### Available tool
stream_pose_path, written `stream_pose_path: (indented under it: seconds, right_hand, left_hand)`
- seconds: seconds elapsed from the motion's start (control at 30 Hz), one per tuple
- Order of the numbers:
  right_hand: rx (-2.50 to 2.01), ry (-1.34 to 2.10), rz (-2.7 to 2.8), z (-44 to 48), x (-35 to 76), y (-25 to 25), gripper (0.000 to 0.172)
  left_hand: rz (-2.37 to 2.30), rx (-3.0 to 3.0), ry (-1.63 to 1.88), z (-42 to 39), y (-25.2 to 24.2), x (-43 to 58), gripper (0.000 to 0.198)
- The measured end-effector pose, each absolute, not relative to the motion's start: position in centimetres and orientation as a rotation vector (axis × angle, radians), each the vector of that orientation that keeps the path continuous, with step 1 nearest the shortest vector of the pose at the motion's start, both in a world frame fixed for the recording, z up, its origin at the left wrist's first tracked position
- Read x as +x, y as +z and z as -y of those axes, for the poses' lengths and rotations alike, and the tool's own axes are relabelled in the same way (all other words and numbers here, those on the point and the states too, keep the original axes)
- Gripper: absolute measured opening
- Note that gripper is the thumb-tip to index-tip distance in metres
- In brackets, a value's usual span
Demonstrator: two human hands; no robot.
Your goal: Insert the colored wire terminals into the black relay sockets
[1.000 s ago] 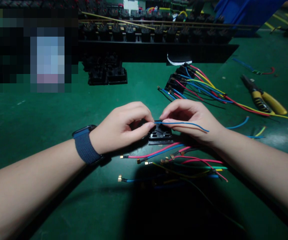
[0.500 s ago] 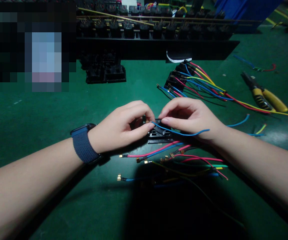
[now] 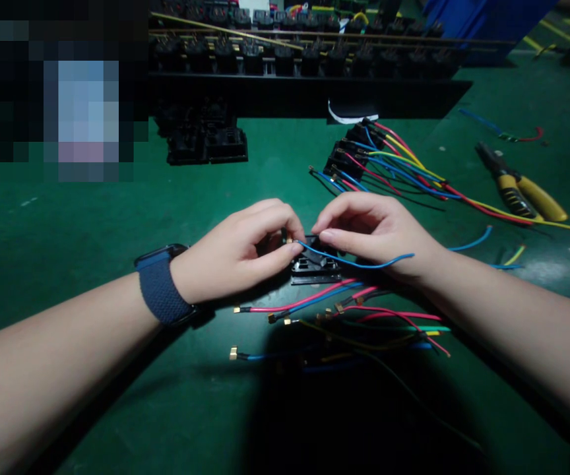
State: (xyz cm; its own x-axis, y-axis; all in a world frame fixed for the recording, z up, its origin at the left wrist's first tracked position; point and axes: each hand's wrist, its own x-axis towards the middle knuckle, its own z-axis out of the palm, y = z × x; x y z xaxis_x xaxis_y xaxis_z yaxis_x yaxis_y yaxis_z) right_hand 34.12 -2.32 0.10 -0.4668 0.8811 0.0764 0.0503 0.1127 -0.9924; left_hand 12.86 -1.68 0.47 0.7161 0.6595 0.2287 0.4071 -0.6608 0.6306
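Note:
My left hand (image 3: 238, 251), with a dark blue watch band on its wrist, is closed in a pinch on the brass-tipped end of a blue wire (image 3: 359, 262). My right hand (image 3: 374, 231) is closed too, thumb and fingers pressing the same wire a little further along. The wire sags in a curve across the back of my right hand. Both hands hover right over a small black connector block (image 3: 315, 267) lying on the green mat. Just in front of it lie several loose red, blue, yellow and green wires (image 3: 344, 316) with brass terminals.
Behind my hands lie wired black connectors with a coloured wire bundle (image 3: 388, 165). Yellow-handled pliers (image 3: 522, 191) lie at the right. A long black rack (image 3: 309, 79) of connectors crosses the back, with loose black housings (image 3: 206, 142) before it. A blue bin (image 3: 483, 26) stands at the far right.
The blue wire, straight between my fingers a second ago, now sags in a curve, and its tip sits closer to the connector block. My hands have barely shifted.

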Motion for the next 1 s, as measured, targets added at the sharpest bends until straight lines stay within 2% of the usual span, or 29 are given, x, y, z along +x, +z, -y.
stream_pose_path:
  seconds: [1.0]
  right_hand:
    - [-0.937,1.308,1.795,2.22,34.32,0.03,0.010]
  left_hand:
    - [-0.779,2.351,0.588,1.49,0.30,12.82,0.013]
